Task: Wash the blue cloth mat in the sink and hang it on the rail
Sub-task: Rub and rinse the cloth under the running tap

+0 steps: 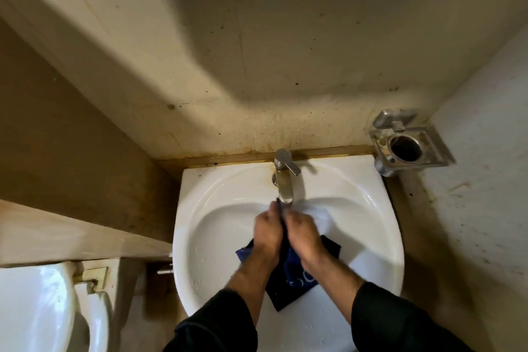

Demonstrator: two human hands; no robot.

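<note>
The blue cloth mat [294, 277] hangs wet and dark in the white sink [205, 208], bunched between both hands just below the spout of the chrome tap [284, 177]. My left hand [267, 233] grips the cloth's left side, and a blue corner sticks out beside that wrist. My right hand [304, 234] grips its right side, close against the left hand. The cloth's upper edge is pinched between the fingers right under the spout. No rail is in view.
A metal holder with a round hole [408, 143] is fixed to the wall at the sink's back right. A white toilet [51, 308] stands at the lower left. Stained beige walls close in behind and on both sides of the sink.
</note>
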